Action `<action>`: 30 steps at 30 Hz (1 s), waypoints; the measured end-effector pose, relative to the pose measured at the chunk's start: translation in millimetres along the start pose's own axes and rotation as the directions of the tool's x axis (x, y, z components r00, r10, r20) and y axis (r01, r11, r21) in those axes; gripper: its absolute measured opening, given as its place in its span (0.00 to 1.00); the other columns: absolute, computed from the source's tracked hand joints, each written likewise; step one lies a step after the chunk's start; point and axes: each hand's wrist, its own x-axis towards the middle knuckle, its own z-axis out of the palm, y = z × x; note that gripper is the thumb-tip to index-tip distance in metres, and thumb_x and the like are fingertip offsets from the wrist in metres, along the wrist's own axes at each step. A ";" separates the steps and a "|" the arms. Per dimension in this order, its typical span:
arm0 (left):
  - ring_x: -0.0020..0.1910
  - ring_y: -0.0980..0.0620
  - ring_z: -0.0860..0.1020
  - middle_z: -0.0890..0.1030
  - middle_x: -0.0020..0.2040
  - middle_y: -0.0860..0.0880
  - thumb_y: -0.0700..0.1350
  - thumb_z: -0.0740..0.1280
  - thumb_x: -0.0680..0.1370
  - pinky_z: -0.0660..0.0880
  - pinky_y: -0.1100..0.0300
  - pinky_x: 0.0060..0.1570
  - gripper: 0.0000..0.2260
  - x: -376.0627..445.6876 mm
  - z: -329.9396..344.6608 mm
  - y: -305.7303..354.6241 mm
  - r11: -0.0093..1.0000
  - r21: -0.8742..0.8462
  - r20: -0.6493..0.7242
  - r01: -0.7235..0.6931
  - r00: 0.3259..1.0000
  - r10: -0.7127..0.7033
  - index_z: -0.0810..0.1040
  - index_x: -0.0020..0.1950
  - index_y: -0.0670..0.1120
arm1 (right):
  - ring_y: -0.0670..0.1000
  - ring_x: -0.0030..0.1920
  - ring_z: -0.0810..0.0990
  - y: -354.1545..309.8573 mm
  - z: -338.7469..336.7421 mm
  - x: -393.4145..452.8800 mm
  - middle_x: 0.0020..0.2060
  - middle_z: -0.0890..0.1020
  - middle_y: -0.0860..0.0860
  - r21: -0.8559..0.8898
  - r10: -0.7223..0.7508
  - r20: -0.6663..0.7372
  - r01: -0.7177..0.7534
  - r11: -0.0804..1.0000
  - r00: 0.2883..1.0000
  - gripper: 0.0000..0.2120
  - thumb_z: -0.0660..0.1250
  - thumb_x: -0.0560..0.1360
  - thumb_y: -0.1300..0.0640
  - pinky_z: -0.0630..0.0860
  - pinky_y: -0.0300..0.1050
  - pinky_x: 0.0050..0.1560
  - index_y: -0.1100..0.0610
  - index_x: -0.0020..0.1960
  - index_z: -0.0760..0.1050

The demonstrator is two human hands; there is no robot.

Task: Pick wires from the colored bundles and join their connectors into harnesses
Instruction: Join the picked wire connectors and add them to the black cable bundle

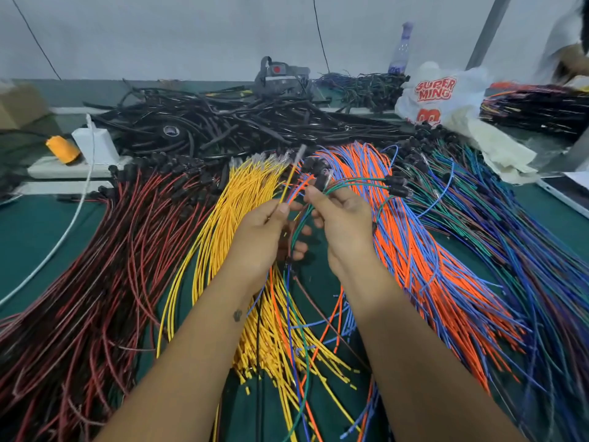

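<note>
A grey wall backs a green worktop (35, 237) almost buried in wire. In the head view, four loose bundles fan out side by side: a red-and-black bundle (95, 266) on the left, a yellow bundle (236, 199) next to it, an orange-and-blue bundle (411, 237) right of centre, and a mixed green, blue and dark bundle (516, 237) on the far right. Behind them lies a heap of black tubing (242, 122), with a white printed bag (443, 94), one clear bottle (402, 49), a white charger block (95, 143) and an orange spool (62, 149) around it. Two bare hands meet above the gap between yellow and orange. The left hand (264, 231) pinches a single yellow wire (288, 181) between thumb and forefinger, its clear-sleeved terminal tip raised and blurred. The right hand (342, 224) has its fingers curled round a small gathered set of wires, green, blue and orange at least, whose black connector (318, 173) sits just above the thumb; the exact number of wires in that set cannot be counted. The step in hand looks like adding the yellow wire to the part-built harness. The next move likely calls for lining the yellow tip up with an open slot in the connector and pushing it home, which needs a steady hold on the connector.
</note>
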 end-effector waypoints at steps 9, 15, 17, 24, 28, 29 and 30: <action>0.21 0.58 0.66 0.69 0.25 0.56 0.45 0.57 0.83 0.61 0.65 0.24 0.15 0.7 0.6 -3.5 0.961 0.275 0.028 0.007 0.999 -0.015 0.73 0.51 0.33 | 0.43 0.23 0.70 6.4 -2.8 6.2 0.21 0.73 0.46 -0.050 -0.010 -0.075 0.007 0.999 0.997 0.13 0.69 0.76 0.62 0.68 0.35 0.27 0.58 0.34 0.72; 0.19 0.60 0.59 0.64 0.23 0.58 0.47 0.54 0.84 0.55 0.69 0.19 0.16 3.3 1.9 2.2 0.978 0.181 0.035 0.103 0.993 -0.111 0.76 0.41 0.47 | 0.48 0.30 0.67 -3.0 -2.6 9.6 0.27 0.69 0.50 -0.174 -0.009 0.003 0.010 0.985 1.000 0.09 0.71 0.75 0.56 0.65 0.41 0.33 0.61 0.43 0.75; 0.19 0.60 0.58 0.63 0.24 0.56 0.47 0.53 0.84 0.55 0.68 0.19 0.17 3.3 1.1 3.7 0.982 0.154 0.048 0.106 0.992 -0.114 0.74 0.39 0.48 | 0.48 0.28 0.68 -3.2 -1.4 11.4 0.26 0.71 0.49 -0.200 0.007 0.041 0.001 0.980 0.999 0.10 0.69 0.77 0.55 0.66 0.40 0.31 0.61 0.43 0.75; 0.20 0.57 0.58 0.63 0.23 0.55 0.44 0.53 0.84 0.54 0.67 0.21 0.14 1.6 -2.8 2.8 0.990 0.110 0.136 0.091 0.985 -0.105 0.75 0.47 0.43 | 0.42 0.22 0.68 10.3 2.5 5.7 0.22 0.70 0.45 -0.016 0.065 0.042 -0.064 0.998 0.997 0.15 0.57 0.83 0.56 0.65 0.37 0.27 0.56 0.38 0.68; 0.22 0.56 0.58 0.61 0.24 0.54 0.45 0.53 0.84 0.54 0.66 0.23 0.17 1.0 -3.2 1.6 0.990 0.084 0.176 0.114 0.976 -0.127 0.77 0.43 0.44 | 0.43 0.22 0.66 7.3 -1.1 4.9 0.21 0.69 0.45 0.057 0.045 0.057 -0.048 0.997 0.997 0.15 0.57 0.83 0.55 0.65 0.34 0.23 0.56 0.38 0.68; 0.21 0.56 0.57 0.61 0.24 0.54 0.45 0.53 0.84 0.53 0.67 0.22 0.17 1.1 -2.9 1.9 0.989 0.079 0.180 0.121 0.974 -0.134 0.77 0.42 0.44 | 0.43 0.21 0.65 6.8 -1.6 4.8 0.21 0.69 0.46 0.069 0.042 0.061 -0.046 0.997 0.997 0.15 0.57 0.83 0.55 0.65 0.35 0.22 0.56 0.38 0.67; 0.20 0.57 0.56 0.60 0.24 0.54 0.45 0.52 0.84 0.52 0.68 0.21 0.17 1.6 -2.1 2.3 0.988 0.077 0.179 0.131 0.973 -0.143 0.76 0.41 0.45 | 0.43 0.21 0.66 6.5 -1.9 4.7 0.21 0.69 0.47 0.068 0.042 0.069 -0.047 0.997 0.997 0.15 0.58 0.83 0.54 0.65 0.35 0.22 0.56 0.38 0.67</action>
